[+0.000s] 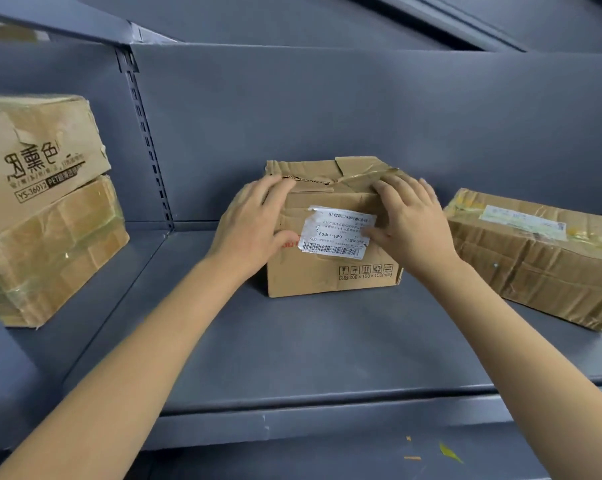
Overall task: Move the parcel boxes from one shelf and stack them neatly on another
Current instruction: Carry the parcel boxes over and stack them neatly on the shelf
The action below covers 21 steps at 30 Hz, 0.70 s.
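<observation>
Gripping both sides, left hand [249, 225] and right hand [408, 221] hold a dented, taped cardboard box [330, 271]

Bare shelf [327, 341] in front of the middle box [334, 271]. Open gaps either side: wide toward the left stack [43, 209], narrower toward the right box [542, 258]. Clearance behind perhaps nil.

Centre box [330, 233]: brown cardboard, white barcode label [336, 233]. Right box [535, 258]: brown, pale label. Left stack: upper box [33, 157] tan, black print; lower box [53, 251] brown, glossy tape. Shelf [292, 341]: dark grey.
</observation>
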Each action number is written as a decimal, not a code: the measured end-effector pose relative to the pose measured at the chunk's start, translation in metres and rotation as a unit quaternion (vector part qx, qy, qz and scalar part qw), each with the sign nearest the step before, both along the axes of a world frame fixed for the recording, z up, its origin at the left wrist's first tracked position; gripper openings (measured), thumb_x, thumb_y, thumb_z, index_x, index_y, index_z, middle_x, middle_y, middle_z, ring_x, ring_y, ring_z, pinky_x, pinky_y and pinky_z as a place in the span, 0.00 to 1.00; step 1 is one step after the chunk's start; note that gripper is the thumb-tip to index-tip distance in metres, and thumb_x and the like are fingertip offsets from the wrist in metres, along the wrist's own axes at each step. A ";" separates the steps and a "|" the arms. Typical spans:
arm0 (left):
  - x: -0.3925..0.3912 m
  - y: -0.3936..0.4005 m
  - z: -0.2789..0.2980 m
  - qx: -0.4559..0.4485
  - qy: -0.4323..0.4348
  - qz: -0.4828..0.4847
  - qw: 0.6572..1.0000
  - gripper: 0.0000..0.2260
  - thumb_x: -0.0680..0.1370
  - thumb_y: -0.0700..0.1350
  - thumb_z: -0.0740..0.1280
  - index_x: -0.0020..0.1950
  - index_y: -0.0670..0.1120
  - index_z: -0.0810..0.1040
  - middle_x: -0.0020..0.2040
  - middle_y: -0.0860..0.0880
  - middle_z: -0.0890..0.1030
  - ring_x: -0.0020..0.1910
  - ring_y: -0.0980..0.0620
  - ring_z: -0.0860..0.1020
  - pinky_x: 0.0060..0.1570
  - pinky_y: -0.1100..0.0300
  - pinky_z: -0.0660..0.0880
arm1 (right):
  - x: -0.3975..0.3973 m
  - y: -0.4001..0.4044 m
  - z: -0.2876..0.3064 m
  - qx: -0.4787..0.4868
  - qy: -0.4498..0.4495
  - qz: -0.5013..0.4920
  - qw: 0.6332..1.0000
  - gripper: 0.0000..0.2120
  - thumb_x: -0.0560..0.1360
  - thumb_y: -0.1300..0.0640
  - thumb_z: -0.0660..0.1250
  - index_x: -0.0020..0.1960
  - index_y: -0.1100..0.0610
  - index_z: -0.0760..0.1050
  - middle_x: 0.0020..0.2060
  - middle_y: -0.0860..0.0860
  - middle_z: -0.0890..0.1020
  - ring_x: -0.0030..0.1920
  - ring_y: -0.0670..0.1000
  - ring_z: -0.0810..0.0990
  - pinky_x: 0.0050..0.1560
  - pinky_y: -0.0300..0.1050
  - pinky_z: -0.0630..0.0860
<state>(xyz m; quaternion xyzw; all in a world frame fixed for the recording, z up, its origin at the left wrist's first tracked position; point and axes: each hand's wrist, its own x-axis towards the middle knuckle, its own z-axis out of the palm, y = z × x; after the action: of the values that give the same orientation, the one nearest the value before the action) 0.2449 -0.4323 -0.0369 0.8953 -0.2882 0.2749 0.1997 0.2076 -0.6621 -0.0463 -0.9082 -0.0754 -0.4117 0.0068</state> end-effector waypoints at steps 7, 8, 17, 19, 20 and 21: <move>0.028 -0.012 0.007 0.016 -0.004 0.031 0.999 0.32 0.68 0.43 0.76 0.69 0.43 0.67 0.68 0.45 0.69 0.67 0.45 0.66 0.61 0.54 0.65 | 0.024 0.002 -0.002 0.008 -0.053 -0.031 0.998 0.29 0.57 0.59 0.81 0.55 0.65 0.77 0.53 0.61 0.81 0.54 0.64 0.78 0.57 0.54 0.65; 0.030 -0.012 0.006 0.013 -0.006 0.030 0.999 0.31 0.69 0.43 0.76 0.69 0.43 0.67 0.67 0.45 0.69 0.67 0.45 0.66 0.61 0.54 0.65 | 0.026 0.003 -0.003 0.009 -0.056 -0.032 0.998 0.29 0.57 0.59 0.80 0.55 0.66 0.77 0.53 0.61 0.81 0.54 0.65 0.78 0.57 0.54 0.65; 0.056 -0.017 -0.003 0.005 -0.012 0.051 0.999 0.31 0.70 0.45 0.74 0.70 0.46 0.66 0.72 0.48 0.66 0.70 0.45 0.63 0.68 0.51 0.58 | 0.047 0.002 -0.009 0.002 -0.051 -0.052 0.997 0.28 0.58 0.59 0.80 0.55 0.66 0.76 0.52 0.62 0.80 0.54 0.65 0.77 0.58 0.57 0.69; 0.061 -0.019 -0.005 0.003 -0.017 0.056 0.998 0.31 0.70 0.47 0.74 0.70 0.47 0.66 0.72 0.49 0.65 0.70 0.45 0.63 0.67 0.51 0.58 | 0.052 0.000 -0.012 0.000 -0.045 -0.054 0.997 0.29 0.58 0.60 0.80 0.56 0.66 0.76 0.53 0.62 0.80 0.55 0.65 0.77 0.60 0.59 0.69; 0.062 -0.020 -0.006 0.001 -0.020 0.055 0.998 0.32 0.70 0.47 0.74 0.70 0.47 0.65 0.72 0.49 0.65 0.70 0.45 0.63 0.67 0.51 0.58 | 0.054 -0.003 -0.013 0.001 -0.043 -0.052 0.998 0.29 0.59 0.61 0.80 0.56 0.67 0.75 0.53 0.62 0.80 0.56 0.65 0.77 0.60 0.60 0.70; 0.063 -0.021 -0.007 -0.002 -0.020 0.053 0.998 0.32 0.70 0.47 0.74 0.70 0.47 0.65 0.72 0.50 0.65 0.70 0.45 0.63 0.67 0.51 0.58 | 0.056 -0.005 -0.014 0.003 -0.042 -0.049 0.998 0.29 0.59 0.61 0.79 0.57 0.67 0.75 0.54 0.63 0.79 0.56 0.66 0.77 0.60 0.60 0.71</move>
<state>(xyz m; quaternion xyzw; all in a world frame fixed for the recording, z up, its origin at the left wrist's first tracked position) 0.3079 -0.4533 -0.0442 0.9032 -0.2437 0.3037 0.1807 0.2637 -0.6675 -0.0604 -0.8926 -0.0300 -0.4495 -0.0139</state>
